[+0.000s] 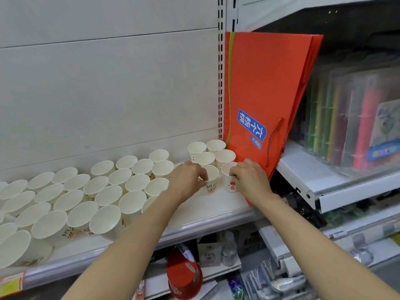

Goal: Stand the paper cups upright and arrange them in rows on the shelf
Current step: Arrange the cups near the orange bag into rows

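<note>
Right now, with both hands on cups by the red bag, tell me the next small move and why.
Probably set both cups down in line and let go. The left hand grips the left cup and the right hand grips the right cup; both stand upright on the shelf, in front of the small group beside the red bag.

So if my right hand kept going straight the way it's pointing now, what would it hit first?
Your right hand grips a paper cup and points up and left, toward the back of the shelf. Going straight on, it would probably meet the next upright cup just behind, though depth is hard to judge here.
</note>
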The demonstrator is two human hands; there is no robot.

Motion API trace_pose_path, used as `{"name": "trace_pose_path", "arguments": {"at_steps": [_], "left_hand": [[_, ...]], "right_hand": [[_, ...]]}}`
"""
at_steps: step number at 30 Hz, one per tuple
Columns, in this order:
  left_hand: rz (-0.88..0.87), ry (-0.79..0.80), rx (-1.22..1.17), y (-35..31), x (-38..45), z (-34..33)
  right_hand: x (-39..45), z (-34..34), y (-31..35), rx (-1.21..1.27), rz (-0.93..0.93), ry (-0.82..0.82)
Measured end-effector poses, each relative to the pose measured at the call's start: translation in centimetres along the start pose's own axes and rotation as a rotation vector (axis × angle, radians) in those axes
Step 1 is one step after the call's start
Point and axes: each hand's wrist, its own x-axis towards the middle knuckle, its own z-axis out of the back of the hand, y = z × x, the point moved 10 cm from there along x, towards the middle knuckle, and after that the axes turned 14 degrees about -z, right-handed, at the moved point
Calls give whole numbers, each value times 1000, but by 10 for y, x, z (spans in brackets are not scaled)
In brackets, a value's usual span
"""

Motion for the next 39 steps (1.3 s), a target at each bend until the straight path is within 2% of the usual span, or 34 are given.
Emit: {"name": "trace_pose_path", "arguments": {"at_steps": [6, 9, 12, 15, 18, 20, 22, 29, 33, 36, 39], "left_hand": [[-50, -12, -2, -2, 1, -1], [-47, -85, -22, 8, -8, 15], [129, -190, -5, 57, -29, 46], [363, -233, 19, 122, -58, 72], [469, -201, 40, 164, -74, 83], [491, -163, 41, 180, -72, 83], [494, -128, 32, 188, -64, 80], [420, 29, -14, 186, -9, 47], [461, 131, 30, 182, 12, 30], [441, 208, 43, 180, 19, 16], [362, 210, 16, 171, 30, 9]], "right_hand": [[3, -6, -2, 27, 13, -23], [6, 6, -2, 189, 31, -128], [12, 22, 22, 341, 133, -226], [26, 11, 66, 350, 246, -165], [44, -10, 112, 281, 309, -4], [52, -34, 137, 187, 333, 163], [52, -51, 158, 131, 398, 241], [55, -75, 183, 91, 456, 199], [48, -61, 174, 161, 481, 144], [46, -51, 161, 181, 455, 127], [49, -45, 147, 189, 385, 118]]}}
